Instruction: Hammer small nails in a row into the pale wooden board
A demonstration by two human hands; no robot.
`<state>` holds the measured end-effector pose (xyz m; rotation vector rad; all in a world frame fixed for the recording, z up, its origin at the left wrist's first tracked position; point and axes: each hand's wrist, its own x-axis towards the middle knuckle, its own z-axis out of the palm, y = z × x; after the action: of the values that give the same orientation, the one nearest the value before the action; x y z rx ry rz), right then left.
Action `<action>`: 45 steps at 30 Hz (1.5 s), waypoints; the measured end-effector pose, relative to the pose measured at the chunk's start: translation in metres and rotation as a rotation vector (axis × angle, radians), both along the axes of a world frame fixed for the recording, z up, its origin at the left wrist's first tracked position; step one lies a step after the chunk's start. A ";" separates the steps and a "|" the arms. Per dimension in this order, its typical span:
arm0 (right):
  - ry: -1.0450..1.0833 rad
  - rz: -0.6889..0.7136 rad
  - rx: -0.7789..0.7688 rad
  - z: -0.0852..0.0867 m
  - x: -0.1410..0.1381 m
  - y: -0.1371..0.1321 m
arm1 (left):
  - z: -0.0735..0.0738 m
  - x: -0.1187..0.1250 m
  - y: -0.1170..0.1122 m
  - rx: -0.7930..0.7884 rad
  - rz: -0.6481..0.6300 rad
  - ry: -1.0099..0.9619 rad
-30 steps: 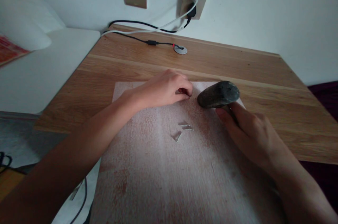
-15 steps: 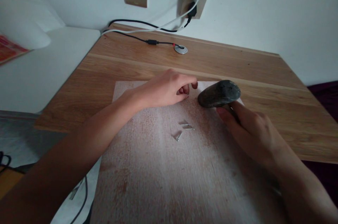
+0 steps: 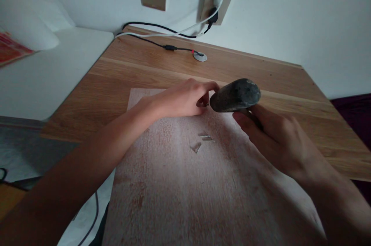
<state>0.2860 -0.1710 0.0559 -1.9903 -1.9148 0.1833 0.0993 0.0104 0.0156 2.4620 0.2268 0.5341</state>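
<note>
board (image 3: 185, 188) lies flat, pale with worn reddish-brown streaks. hammer (image 3: 233, 96): dark, scuffed, roughly cylindrical head, tilted over the board's far part, right of centre; handle mostly hidden. nails (image 3: 198, 149): small, thin, silvery, loose on their sides in the board's far half, about midway across; count unclear.

Single head-worn view, facing forward and down, close above the board (image 3: 174, 184), wall (image 3: 290, 17) beyond

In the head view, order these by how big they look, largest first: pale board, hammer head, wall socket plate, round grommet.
1. Pale board
2. Hammer head and wall socket plate: too close to rank surely; the hammer head is nearer the camera.
3. Round grommet
</note>
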 end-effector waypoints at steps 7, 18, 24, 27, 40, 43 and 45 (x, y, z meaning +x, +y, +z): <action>0.010 -0.062 -0.079 0.008 0.005 0.002 | -0.002 0.002 0.002 0.023 0.029 0.024; -0.005 -0.069 -0.041 0.007 0.013 -0.005 | -0.004 0.005 0.001 0.058 0.066 0.018; -0.005 -0.022 -0.046 0.011 0.002 -0.001 | -0.003 0.004 0.000 0.027 0.023 -0.007; -0.010 0.019 -0.092 0.009 -0.002 0.001 | -0.003 0.003 -0.001 0.017 0.022 -0.016; 0.033 -0.079 -0.074 0.006 0.006 -0.007 | -0.006 0.006 0.000 0.024 0.081 -0.005; 0.025 -0.063 -0.080 0.008 0.005 -0.007 | -0.007 0.007 0.000 0.018 0.076 -0.025; 0.021 -0.049 -0.059 0.008 0.002 -0.006 | -0.008 0.007 0.000 0.020 0.066 -0.043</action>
<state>0.2878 -0.1772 0.0643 -2.0627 -1.8668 0.2490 0.1068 0.0109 0.0075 2.4669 0.2870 0.6196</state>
